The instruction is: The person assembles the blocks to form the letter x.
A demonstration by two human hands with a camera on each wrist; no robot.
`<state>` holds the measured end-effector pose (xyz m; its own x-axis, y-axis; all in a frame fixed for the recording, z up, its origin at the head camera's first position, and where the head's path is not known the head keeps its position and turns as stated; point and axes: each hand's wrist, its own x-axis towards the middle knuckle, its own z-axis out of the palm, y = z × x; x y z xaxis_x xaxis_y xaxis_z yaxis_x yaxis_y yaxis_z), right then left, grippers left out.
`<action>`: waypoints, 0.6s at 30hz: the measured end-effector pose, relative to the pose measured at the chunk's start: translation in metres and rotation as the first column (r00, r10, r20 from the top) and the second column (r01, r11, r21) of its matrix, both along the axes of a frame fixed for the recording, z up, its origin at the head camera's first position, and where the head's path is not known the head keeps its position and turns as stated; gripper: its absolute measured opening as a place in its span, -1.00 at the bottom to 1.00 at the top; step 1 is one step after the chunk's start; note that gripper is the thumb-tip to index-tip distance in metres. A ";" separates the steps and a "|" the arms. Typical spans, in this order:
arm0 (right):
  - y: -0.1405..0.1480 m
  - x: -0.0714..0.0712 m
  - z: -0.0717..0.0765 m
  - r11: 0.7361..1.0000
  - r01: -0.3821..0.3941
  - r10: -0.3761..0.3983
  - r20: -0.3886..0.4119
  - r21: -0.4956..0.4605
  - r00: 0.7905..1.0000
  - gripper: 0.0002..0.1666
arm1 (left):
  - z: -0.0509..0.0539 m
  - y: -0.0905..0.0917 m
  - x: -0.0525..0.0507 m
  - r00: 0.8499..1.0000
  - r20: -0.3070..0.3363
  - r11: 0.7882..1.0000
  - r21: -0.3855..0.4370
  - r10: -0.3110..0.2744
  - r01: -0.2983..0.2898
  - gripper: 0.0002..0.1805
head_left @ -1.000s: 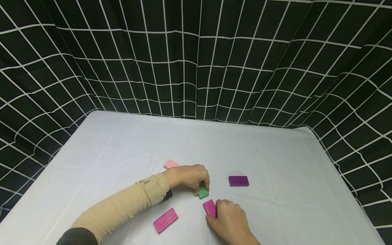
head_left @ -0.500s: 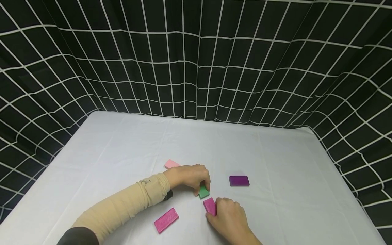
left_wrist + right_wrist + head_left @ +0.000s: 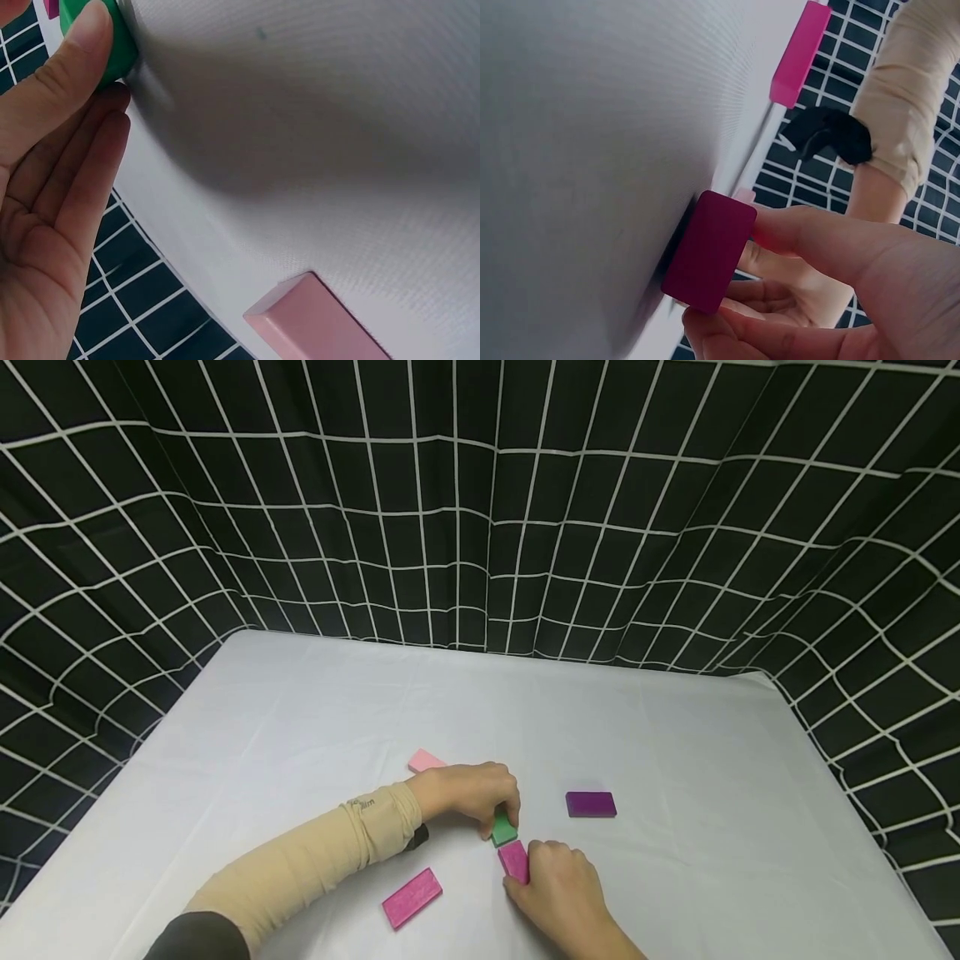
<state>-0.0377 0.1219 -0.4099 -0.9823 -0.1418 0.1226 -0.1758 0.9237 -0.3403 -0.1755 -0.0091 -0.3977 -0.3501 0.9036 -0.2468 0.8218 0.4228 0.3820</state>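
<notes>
A green block [image 3: 503, 828] lies on the white table, pinched by the left hand [image 3: 472, 792] from above; the left wrist view has the thumb pressed on the green block [image 3: 118, 46]. Just in front of it, end to end, a magenta block [image 3: 514, 862] is gripped between thumb and fingers of the right hand [image 3: 564, 893]. Whether the two blocks touch cannot be told. In the right wrist view the magenta block [image 3: 711, 251] shows its end face, with the right hand's fingertips at its sides.
A purple block [image 3: 591, 804] lies to the right. Another magenta block [image 3: 412, 898] is at the front left, below the left forearm. Behind the left wrist sits a pink block [image 3: 426, 761], partly covered. A black curtain with white grid lines surrounds the white table [image 3: 337, 693].
The right hand's magenta block has moved slightly away from the body, narrowing the gap to the green block. The left hand keeps its hold; the head view has shifted a little.
</notes>
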 end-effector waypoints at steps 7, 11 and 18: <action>-0.001 -0.003 0.001 1.000 -0.002 0.002 0.014 0.005 1.000 -0.53 | -0.001 0.001 0.000 1.000 -0.025 1.000 -0.008 -0.009 0.008 -0.60; -0.001 -0.004 0.002 1.000 -0.002 0.002 0.023 0.006 1.000 -0.53 | -0.001 0.001 0.000 1.000 -0.028 1.000 -0.011 -0.010 0.010 -0.59; -0.002 -0.006 0.001 1.000 -0.011 0.011 0.037 0.006 0.999 -0.53 | 0.000 0.001 0.001 0.999 -0.034 1.000 -0.020 -0.009 0.008 -0.62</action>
<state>-0.0432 0.1201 -0.4090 -0.9845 -0.1536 0.0849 -0.1736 0.9239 -0.3409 -0.1746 -0.0084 -0.3976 -0.3508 0.9017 -0.2527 0.8378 0.4227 0.3455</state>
